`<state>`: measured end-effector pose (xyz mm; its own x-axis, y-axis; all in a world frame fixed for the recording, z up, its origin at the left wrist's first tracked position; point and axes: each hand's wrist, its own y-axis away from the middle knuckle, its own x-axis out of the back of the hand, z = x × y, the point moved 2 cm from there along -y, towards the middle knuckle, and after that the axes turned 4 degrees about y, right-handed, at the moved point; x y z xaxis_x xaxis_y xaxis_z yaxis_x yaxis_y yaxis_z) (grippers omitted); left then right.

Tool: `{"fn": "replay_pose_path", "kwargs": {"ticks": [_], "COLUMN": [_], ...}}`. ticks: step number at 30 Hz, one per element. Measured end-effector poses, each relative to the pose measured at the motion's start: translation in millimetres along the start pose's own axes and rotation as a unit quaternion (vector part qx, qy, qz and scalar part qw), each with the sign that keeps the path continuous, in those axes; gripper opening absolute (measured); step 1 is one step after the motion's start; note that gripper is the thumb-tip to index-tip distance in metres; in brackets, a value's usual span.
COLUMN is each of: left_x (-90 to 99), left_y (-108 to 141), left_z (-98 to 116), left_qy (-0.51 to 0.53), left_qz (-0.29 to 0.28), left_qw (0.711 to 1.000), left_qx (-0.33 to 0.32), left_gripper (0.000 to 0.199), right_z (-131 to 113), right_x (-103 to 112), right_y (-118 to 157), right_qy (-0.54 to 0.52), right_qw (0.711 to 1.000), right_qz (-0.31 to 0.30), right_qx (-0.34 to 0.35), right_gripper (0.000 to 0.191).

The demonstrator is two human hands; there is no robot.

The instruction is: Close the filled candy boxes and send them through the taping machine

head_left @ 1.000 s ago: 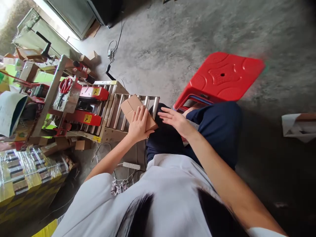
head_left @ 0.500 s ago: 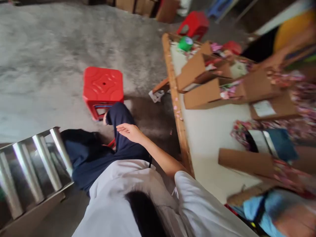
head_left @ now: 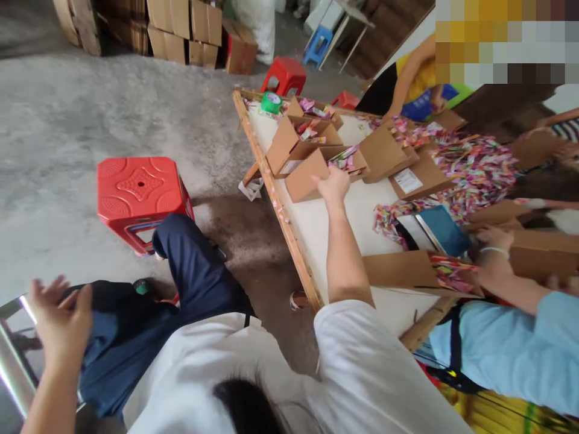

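My right hand (head_left: 333,185) reaches out over the table and grips the near side of an open cardboard box (head_left: 304,176), thumb on the outside wall. Small, brightly coloured packets (head_left: 346,158) stick up inside that box; the fingers beyond the rim are partly hidden. Low on the left, my left hand (head_left: 61,319) is raised, slightly blurred, with its fingers apart and nothing in it. Just behind the gripped box stands another open box (head_left: 283,144) with similar packets.
A red stool (head_left: 140,185) stands before my knees, and a metal rack (head_left: 15,367) is at lower left. A green tape roll (head_left: 271,102) lies at the table corner. Co-workers' arms (head_left: 506,271) handle boxes beside a large packet heap (head_left: 474,172).
My right hand has moved from above my lap to the box on the table. My left hand has come into view at left. The view has turned toward the table.
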<state>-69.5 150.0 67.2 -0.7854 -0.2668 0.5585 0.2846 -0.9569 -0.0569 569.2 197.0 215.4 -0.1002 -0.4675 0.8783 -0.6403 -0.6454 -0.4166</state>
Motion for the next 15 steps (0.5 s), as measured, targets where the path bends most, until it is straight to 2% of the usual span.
{"fn": "replay_pose_path", "kwargs": {"ticks": [2, 4, 6, 8, 11, 13, 15], "left_x": [-32.8, -72.0, -113.4, -154.0, -207.5, -232.6, -245.8], "left_y": [-3.9, 3.9, 21.2, 42.5, 71.9, 86.1, 94.1], "left_z": [15.1, 36.3, 62.2, 91.4, 132.9, 153.9, 167.9], "left_qy": [0.088, 0.153, 0.221, 0.299, 0.372, 0.392, 0.417], "left_qz": [-0.049, -0.165, -0.285, -0.378, -0.477, -0.534, -0.581], "left_qw": [0.995, 0.974, 0.930, 0.868, 0.761, 0.683, 0.606], "left_qx": [0.007, 0.029, 0.066, 0.119, 0.233, 0.307, 0.346], "left_gripper": [0.077, 0.075, 0.081, 0.088, 0.084, 0.083, 0.087], "right_z": [5.2, 11.4, 17.9, 22.0, 18.3, 8.7, -5.6], "right_x": [8.4, 26.0, 47.7, 70.6, 108.1, 135.0, 159.2], "right_y": [7.1, 23.8, 47.7, 77.4, 129.1, 164.3, 196.4], "right_qy": [-0.011, -0.031, -0.061, -0.094, -0.120, -0.131, -0.153], "right_qw": [1.000, 0.999, 0.998, 0.995, 0.990, 0.982, 0.966], "right_qz": [-0.004, 0.011, 0.025, 0.024, 0.022, 0.032, 0.033], "right_qx": [-0.005, 0.004, 0.014, 0.026, 0.072, 0.131, 0.208], "right_gripper": [0.028, 0.024, 0.023, 0.025, 0.028, 0.034, 0.039]}}
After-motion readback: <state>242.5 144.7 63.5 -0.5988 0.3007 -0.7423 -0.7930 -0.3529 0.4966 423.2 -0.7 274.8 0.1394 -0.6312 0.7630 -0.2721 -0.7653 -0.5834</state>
